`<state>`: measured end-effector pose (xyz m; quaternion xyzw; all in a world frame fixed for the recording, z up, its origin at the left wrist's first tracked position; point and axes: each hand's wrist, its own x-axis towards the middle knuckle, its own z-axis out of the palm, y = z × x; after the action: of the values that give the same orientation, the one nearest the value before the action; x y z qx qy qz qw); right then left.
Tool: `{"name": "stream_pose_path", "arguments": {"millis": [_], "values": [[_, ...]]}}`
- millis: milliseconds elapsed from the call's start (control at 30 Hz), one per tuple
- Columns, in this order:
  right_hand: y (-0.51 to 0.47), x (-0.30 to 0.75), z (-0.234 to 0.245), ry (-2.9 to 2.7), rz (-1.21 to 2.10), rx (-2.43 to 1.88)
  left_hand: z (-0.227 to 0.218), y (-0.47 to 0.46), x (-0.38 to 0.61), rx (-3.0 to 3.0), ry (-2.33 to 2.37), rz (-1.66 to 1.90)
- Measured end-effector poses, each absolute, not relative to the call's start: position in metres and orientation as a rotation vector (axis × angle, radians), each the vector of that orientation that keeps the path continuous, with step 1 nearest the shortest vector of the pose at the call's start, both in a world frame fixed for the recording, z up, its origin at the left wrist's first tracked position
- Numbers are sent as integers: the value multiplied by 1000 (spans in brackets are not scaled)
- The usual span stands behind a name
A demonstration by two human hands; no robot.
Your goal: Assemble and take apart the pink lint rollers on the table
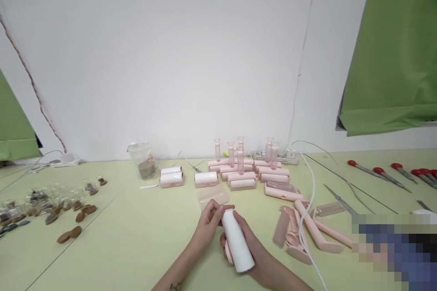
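In front of me, a lint roller (238, 243) with a white roll and pink plastic parts is held tilted. My right hand (251, 242) wraps around it from the right, with fingertips showing at its lower left side. At the roller's far end, the fingers of my left hand (209, 219) are closed on its edge; exactly what they pinch is hard to see. Just beyond lies a flat clear plastic sleeve (213, 194). More white rolls in pink holders (206, 179) rest behind it, beside several pink roller pieces topped with upright clear pink bottles (241, 160).
Loose pink handles (316, 232) and a white cable (311, 195) lie to the right. Red-handled tools (391, 178) and scissors (341, 201) are farther right. Small glass domes with brown bases (51, 217) and a plastic bag (142, 161) stand left. A pixelated area covers the lower right.
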<state>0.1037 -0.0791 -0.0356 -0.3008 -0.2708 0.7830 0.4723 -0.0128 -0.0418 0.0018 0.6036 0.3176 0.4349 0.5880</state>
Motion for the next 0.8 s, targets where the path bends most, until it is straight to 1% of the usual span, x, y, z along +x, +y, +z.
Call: {"name": "stream_pose_path", "arguments": {"millis": [133, 233, 367, 500, 633, 800], "values": [[-81, 102, -33, -579, 1872, -787, 1, -45, -13, 1427, 640, 931], [-82, 100, -27, -513, 1866, -738, 2, -45, -13, 1386, 631, 917], [-80, 105, -18, -346, 1911, -641, 5, -37, -18, 1335, 763, 1195], [-74, 114, -20, -174, 1755, -673, 6, -28, -26, 1221, 880, 1428], [-71, 116, -22, -135, 1647, -640, 3, -32, -23, 1293, 906, 1456], [-71, 115, -17, -108, 1635, -563, -8, -46, -11, 1550, 829, 1416]]}}
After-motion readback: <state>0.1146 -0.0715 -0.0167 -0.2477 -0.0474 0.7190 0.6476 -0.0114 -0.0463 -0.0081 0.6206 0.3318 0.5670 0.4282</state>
